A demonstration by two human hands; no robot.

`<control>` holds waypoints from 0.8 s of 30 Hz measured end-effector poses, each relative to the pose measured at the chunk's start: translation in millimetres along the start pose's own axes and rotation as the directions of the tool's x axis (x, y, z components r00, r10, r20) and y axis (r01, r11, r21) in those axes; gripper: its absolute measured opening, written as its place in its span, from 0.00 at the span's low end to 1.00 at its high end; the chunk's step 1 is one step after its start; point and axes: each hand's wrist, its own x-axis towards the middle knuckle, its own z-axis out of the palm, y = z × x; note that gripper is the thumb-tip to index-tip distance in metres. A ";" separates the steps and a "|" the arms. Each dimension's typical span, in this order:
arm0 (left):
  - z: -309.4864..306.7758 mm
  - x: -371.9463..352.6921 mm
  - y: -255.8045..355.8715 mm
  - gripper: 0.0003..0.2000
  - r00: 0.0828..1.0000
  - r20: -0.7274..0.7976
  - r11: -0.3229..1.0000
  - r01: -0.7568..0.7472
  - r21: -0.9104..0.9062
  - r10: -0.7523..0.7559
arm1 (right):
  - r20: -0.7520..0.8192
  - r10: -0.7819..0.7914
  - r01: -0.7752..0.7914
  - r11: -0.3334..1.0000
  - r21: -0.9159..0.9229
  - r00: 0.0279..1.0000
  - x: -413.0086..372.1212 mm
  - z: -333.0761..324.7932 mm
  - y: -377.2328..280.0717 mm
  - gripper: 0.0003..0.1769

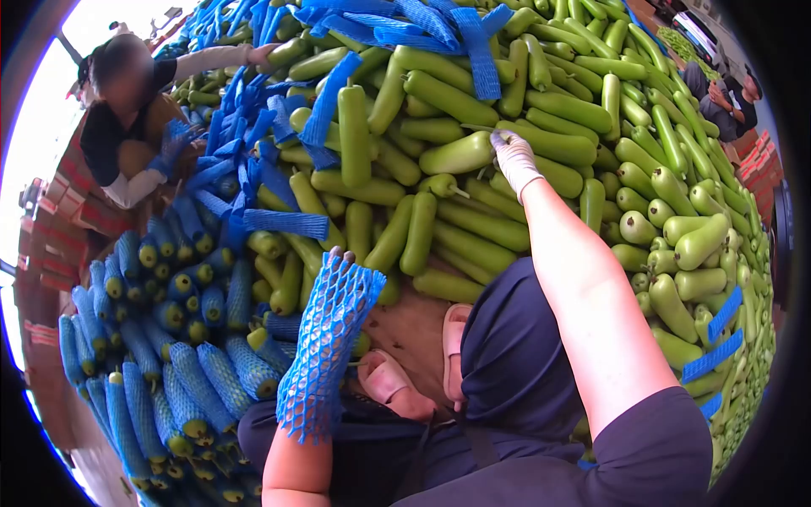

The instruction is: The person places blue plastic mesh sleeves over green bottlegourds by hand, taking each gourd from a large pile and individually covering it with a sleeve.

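Note:
My right hand (515,158), in a pale glove, is closed on the end of a light green bottle gourd (456,155) lying on the big pile ahead of me. A blue foam net sleeve (325,346) is drawn over my left hand (338,283) and wrist. My left fingertips stick out of its top end, stretched upward, and the mesh hides the rest of the fingers. No gourd is in that sleeve. Bare green gourds (363,228) lie just beyond my left hand.
Gourds in blue net sleeves (203,384) are stacked at my left. Loose blue sleeves (405,25) lie across the pile's top and left side. A co-worker (127,110) reaches into the pile at left; another person (726,101) sits far right. Cartons (63,203) stand behind at left.

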 end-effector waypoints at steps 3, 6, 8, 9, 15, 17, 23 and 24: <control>-2.6 7.7 1.6 0.21 0.998 0.020 0.996 -0.056 0.065 0.055 | -0.012 -0.143 0.140 0.984 -0.112 0.990 -33.7 -13.2 -47.3 0.17; 14.0 13.0 12.4 0.19 0.966 0.014 0.947 0.257 -0.192 -0.259 | -0.017 -0.534 0.526 0.838 -0.144 0.845 -49.8 -6.9 -89.1 0.11; 40.6 -3.3 -9.8 0.17 0.863 0.056 0.653 0.421 -0.630 -0.502 | -0.095 -0.716 0.704 0.698 -0.131 0.692 -67.7 -14.0 -127.6 0.09; 25.2 10.1 0.9 0.17 0.858 0.052 0.649 0.425 -0.631 -0.511 | -0.128 -0.768 0.764 0.639 -0.089 0.627 -79.2 -23.9 -148.3 0.09; 11.7 46.3 -5.2 0.10 0.888 0.424 0.915 -0.009 0.403 -0.177 | -0.097 -0.648 0.544 0.538 0.644 0.755 -153.9 -75.2 -200.1 0.11; -6.7 54.6 7.3 0.14 0.998 -0.020 0.991 0.066 0.120 -0.064 | 0.020 -0.569 0.333 0.509 0.794 0.822 -158.3 -74.0 -197.7 0.12; -19.3 11.8 16.4 0.18 0.993 0.059 0.976 0.108 -0.189 -0.098 | 0.243 -0.379 -0.036 0.477 0.878 0.893 -186.0 -64.8 -198.9 0.14; -7.8 4.7 17.8 0.18 0.955 0.072 0.807 0.283 -0.518 -0.289 | 0.267 -0.313 -0.089 0.483 0.871 0.911 -188.2 -64.1 -199.0 0.14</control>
